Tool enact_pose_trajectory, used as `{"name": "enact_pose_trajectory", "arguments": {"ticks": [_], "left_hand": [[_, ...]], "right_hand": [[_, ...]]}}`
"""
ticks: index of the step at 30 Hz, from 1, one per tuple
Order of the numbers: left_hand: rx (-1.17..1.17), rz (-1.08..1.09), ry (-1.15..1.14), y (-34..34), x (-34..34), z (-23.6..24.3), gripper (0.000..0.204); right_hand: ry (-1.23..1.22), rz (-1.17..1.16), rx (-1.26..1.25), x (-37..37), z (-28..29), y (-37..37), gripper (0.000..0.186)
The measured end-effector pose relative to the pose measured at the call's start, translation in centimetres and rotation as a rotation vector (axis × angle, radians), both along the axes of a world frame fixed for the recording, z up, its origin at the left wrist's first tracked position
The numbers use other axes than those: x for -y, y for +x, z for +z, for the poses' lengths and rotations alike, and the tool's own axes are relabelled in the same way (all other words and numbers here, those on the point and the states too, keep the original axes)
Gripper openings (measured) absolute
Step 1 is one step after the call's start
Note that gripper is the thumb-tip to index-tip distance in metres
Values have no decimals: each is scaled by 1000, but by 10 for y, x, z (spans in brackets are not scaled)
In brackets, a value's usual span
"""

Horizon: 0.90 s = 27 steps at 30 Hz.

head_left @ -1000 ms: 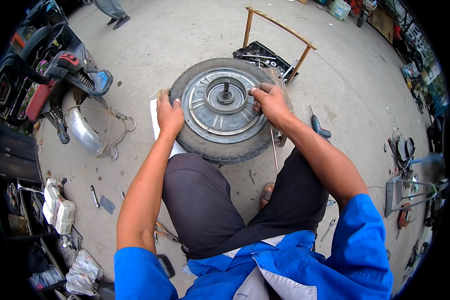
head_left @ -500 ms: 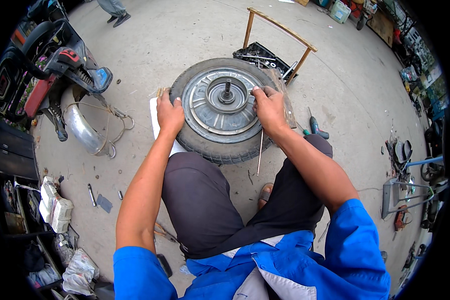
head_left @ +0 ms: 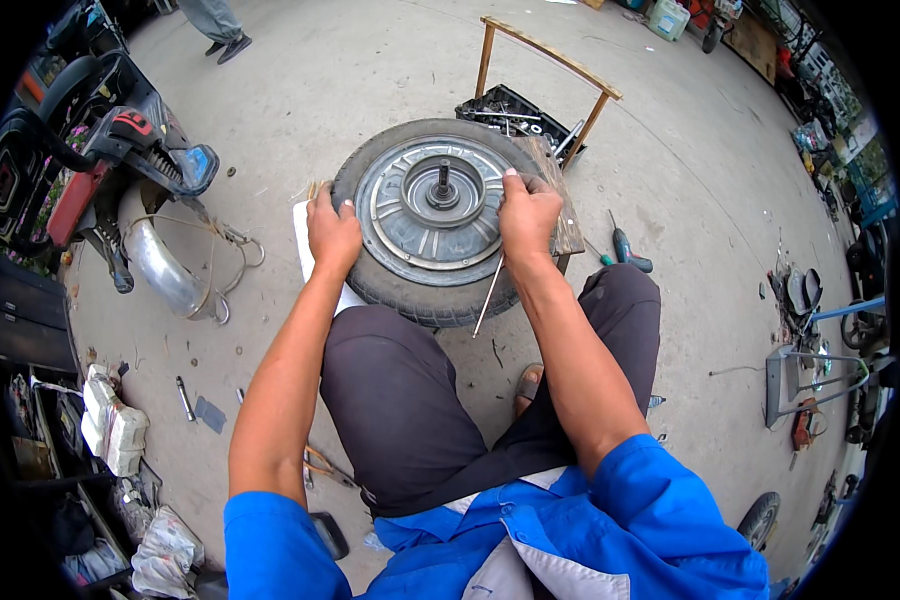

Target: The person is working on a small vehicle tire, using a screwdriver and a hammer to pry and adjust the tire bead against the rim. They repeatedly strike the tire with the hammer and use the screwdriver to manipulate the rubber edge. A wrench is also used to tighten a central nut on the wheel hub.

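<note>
A wheel with a black tyre and grey metal hub (head_left: pixel 425 228) lies flat before my knees, its short axle (head_left: pixel 443 178) pointing up. My left hand (head_left: pixel 332 236) grips the tyre's left edge, fingers over the outer side and thumb toward the tread. On the right side of the wheel, my right hand (head_left: pixel 529 212) is closed around a thin metal rod (head_left: pixel 489 295). The rod's lower end sticks out beneath the hand, slanting down past the tyre toward me. Its upper part is hidden in my fist. A wooden board (head_left: pixel 567 232) shows under the wheel's right side.
Beyond the wheel stands a black tool tray (head_left: pixel 515 103) with a wooden handle frame (head_left: pixel 550 55). A power tool (head_left: pixel 629 252) lies on the floor at right. A partly stripped scooter (head_left: pixel 120 150) is at left, near pliers (head_left: pixel 328 466) and a socket bar (head_left: pixel 185 398). Someone's legs show far left.
My right hand has shifted left and turned, so the rod now slants down to the left instead of hanging nearly straight. The left hand still holds the tyre edge.
</note>
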State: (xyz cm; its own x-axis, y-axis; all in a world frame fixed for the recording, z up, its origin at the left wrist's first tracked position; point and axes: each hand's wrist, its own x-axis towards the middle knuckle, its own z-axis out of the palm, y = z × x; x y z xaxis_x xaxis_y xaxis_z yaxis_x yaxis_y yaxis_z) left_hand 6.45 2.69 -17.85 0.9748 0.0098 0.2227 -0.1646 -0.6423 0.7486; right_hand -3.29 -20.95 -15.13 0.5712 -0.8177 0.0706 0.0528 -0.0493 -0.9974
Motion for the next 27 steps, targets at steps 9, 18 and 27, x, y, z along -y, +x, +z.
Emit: {"name": "enact_pose_trajectory", "arguments": {"ticks": [9,18,27], "left_hand": [[8,3,-2,0,0,-2,51],[-2,-16,-3,0,-1,0,52],[-11,-19,-17,-1,-1,2,52]], "right_hand": [[-1,62,-19,3,-2,0,29],[-14,331,-87,18,14,-6,26],[338,520,93,46,69,-2,17]]}}
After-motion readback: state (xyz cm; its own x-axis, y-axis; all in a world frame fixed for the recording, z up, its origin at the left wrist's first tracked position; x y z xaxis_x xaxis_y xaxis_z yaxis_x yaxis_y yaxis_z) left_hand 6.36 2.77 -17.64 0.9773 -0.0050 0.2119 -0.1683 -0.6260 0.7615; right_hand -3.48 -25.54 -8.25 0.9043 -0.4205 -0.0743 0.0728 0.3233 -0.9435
